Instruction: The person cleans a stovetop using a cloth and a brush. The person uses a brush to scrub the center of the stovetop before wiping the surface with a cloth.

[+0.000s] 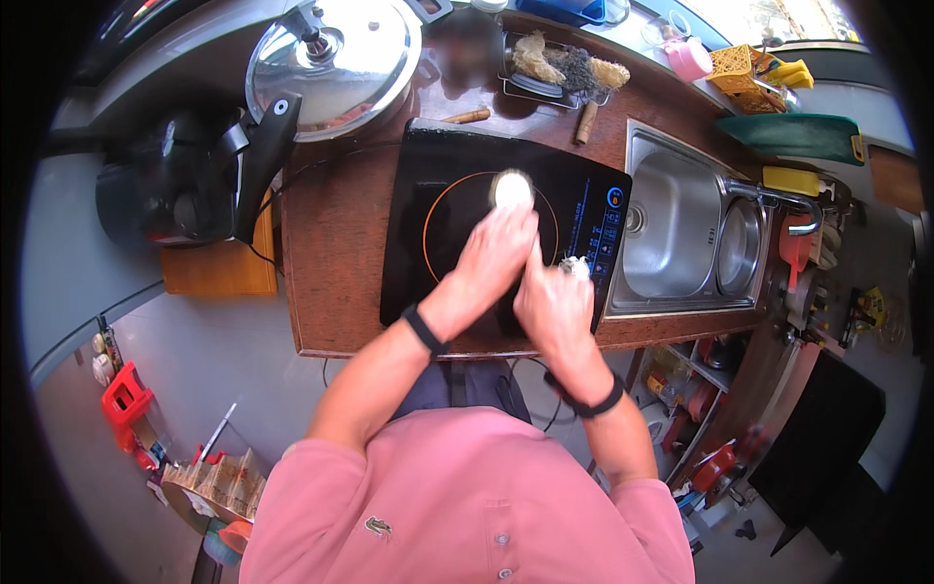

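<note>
A black induction cooktop [467, 157] with an orange ring lies on the brown counter. Over its ring is my left hand [496, 244], its fingers at a round white object [513, 191] that is blurred; its exact kind and whether the hand grips it cannot be told. My right hand [558, 303] touches the left one near the fingertips, its fingers curled. Beside its knuckles, by the cooktop's lit control panel [609, 233], a crumpled white and grey piece [575, 267] shows; whether the hand holds it is unclear.
A steel sink [668, 226] with a faucet [806, 228] adjoins the cooktop on the right. Behind stand a large lidded pot [336, 66], a wire rack [540, 95] with scrubbers and a green cutting board [792, 137]. A black pan handle [270, 160] juts out at left.
</note>
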`<state>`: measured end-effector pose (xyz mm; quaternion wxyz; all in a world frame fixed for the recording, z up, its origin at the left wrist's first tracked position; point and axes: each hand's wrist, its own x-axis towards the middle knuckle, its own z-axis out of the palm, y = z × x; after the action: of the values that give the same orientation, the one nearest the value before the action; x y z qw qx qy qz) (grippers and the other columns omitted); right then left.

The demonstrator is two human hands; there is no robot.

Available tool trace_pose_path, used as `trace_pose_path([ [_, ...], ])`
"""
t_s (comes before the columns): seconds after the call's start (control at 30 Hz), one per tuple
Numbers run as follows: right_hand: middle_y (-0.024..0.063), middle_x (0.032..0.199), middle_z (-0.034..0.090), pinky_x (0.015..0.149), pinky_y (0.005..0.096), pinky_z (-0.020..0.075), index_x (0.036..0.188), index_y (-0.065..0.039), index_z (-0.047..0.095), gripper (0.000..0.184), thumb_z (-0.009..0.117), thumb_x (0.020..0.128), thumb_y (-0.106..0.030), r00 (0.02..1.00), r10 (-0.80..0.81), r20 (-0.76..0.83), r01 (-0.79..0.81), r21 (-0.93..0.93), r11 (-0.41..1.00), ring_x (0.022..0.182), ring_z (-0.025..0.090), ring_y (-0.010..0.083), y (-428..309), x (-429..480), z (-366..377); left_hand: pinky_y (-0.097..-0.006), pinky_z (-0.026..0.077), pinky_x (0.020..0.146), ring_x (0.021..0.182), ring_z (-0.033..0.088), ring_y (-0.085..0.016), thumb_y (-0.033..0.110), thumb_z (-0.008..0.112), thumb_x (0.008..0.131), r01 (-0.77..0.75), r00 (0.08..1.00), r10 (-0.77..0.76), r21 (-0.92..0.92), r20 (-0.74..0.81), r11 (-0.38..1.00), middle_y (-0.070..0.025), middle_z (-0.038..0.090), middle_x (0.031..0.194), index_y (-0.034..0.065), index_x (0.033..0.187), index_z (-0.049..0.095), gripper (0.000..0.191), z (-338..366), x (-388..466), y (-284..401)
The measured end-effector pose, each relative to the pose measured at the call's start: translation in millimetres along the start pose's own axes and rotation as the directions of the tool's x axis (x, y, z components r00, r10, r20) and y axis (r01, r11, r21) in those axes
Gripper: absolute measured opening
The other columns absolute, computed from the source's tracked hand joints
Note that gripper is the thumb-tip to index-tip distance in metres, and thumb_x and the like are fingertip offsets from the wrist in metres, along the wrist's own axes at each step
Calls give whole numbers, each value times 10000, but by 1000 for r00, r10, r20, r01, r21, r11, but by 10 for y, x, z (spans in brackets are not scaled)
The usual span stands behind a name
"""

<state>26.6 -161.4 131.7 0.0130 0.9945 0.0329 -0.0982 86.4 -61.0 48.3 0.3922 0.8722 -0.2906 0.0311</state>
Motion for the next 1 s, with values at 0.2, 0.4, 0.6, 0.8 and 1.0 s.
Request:
trace_pose_path([
  [0.2,171,639,595,475,422,522,1339,11,565,571,621,773,-41,998,7,-68,-6,20,1000,514,652,310,8,-205,-2,-400,554,849,973,654,-335,78,669,827,23,1000,-23,-7,-13,1000,-188,655,1059,-12,1035,632,230,11,-153,174],
  [0.4,121,669,630,497,421,539,1301,-57,599,460,590,841,-61,990,73,-117,-84,-93,992,533,655,308,61,133,130,-411,560,819,955,664,-329,59,659,816,19,1000,-20,-45,-14,999,-184,666,1030,-8,1097,633,290,22,204,10],
  [0.6,122,620,627,472,410,534,1290,1,610,494,614,806,-100,998,17,57,-10,-120,993,512,658,272,-24,-228,-132,-377,569,900,1031,689,-326,62,674,853,45,999,-44,-202,9,978,-179,699,1082,2,1172,637,327,85,-265,187],
  [0.8,111,626,625,457,367,530,1277,4,613,461,595,829,-103,997,-35,-73,27,-100,995,494,651,244,-26,303,34,-417,568,833,961,674,-357,68,647,857,87,996,-86,-68,17,994,-179,682,1032,15,1176,629,324,-123,172,-116],
  [1.0,118,615,605,443,381,531,1336,33,564,548,593,803,-90,1000,-27,-13,26,-49,998,487,647,238,-320,68,66,-401,571,809,962,679,-329,59,656,859,169,985,-165,-86,55,982,-159,696,1036,33,1190,640,333,-354,-93,-56],
])
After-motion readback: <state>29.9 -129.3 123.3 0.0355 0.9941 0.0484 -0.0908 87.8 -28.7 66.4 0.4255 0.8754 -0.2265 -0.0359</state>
